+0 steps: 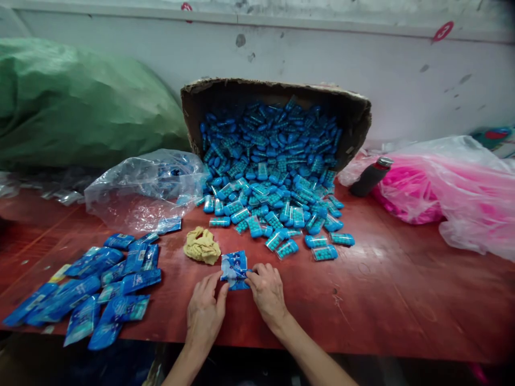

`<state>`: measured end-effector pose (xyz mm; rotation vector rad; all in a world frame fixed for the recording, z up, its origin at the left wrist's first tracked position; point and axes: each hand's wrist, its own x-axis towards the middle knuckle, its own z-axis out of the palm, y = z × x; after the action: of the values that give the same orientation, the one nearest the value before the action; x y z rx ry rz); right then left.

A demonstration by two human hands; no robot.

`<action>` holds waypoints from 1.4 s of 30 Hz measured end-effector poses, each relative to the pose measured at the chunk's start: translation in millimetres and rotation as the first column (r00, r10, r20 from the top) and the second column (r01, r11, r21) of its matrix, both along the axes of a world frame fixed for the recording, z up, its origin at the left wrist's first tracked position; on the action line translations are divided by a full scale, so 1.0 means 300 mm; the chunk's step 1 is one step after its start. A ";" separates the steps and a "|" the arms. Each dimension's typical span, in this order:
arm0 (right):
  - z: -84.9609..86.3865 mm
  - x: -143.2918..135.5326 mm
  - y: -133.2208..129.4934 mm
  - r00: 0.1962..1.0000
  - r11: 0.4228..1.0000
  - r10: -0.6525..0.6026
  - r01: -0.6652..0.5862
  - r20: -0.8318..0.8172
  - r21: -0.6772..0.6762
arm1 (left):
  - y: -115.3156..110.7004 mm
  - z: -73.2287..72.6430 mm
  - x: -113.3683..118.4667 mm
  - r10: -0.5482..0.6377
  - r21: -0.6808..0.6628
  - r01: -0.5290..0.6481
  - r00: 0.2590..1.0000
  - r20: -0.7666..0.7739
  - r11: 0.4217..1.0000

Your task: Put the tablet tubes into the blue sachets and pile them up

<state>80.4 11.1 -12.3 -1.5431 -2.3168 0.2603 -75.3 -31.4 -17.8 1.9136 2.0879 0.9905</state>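
Note:
A small blue printed packet [234, 268] lies on the red table in front of me. My right hand [266, 292] pinches its right edge between thumb and fingers. My left hand [206, 311] rests at the packet's left edge, thumb apart from the fingers, the fingertips close to or touching it. Just behind the left hand lies a crumpled yellow cloth [201, 245]. Farther back, many small clear containers with blue caps and teal beads [277, 201] spill out in a heap. Whether anything is inside the packet under my fingers cannot be made out.
A tipped cardboard box [356, 128] holds the heap. Blue filled packets [124, 284] lie piled at left, before a clear plastic bag [120, 187]. A large green sack [80, 107] stands behind. At right are a dark bottle [368, 179] and pink-filled bags [414, 187].

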 end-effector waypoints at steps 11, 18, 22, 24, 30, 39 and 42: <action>0.001 -0.016 -0.014 0.999 0.998 0.021 -0.018 -0.045 0.060 | 0.067 0.009 -0.019 -0.050 -0.081 0.058 0.994 0.097 0.995; 0.045 -0.027 -0.012 0.988 0.997 0.023 -0.011 -0.156 0.077 | 0.042 0.033 -0.022 0.129 -0.166 -0.060 0.888 0.440 0.984; 0.087 -0.011 -0.045 0.920 0.996 0.064 -0.037 -0.386 0.078 | 0.027 0.064 0.002 0.246 -0.359 0.091 0.574 0.781 0.929; 0.089 -0.006 -0.055 0.828 0.999 0.021 -0.037 -0.561 -0.017 | 0.020 0.071 0.023 0.259 -0.366 0.180 0.438 0.861 0.913; 0.063 -0.016 -0.030 0.380 0.754 -0.445 -0.331 -0.811 -0.568 | 0.020 0.065 0.081 0.310 -0.374 0.139 0.344 0.886 0.917; 0.009 -0.052 -0.064 0.350 0.789 -0.508 -0.179 -0.787 -0.588 | 0.027 0.075 0.134 0.386 -0.409 0.088 0.200 0.901 0.908; -0.011 -0.069 -0.080 0.355 0.797 -0.517 -0.132 -0.779 -0.590 | 0.028 0.071 0.145 0.402 -0.412 0.030 0.173 0.899 0.911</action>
<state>59.8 -12.9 -15.5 -1.2936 -1.0893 1.4664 -31.7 -23.1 3.4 0.3977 1.4368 1.2677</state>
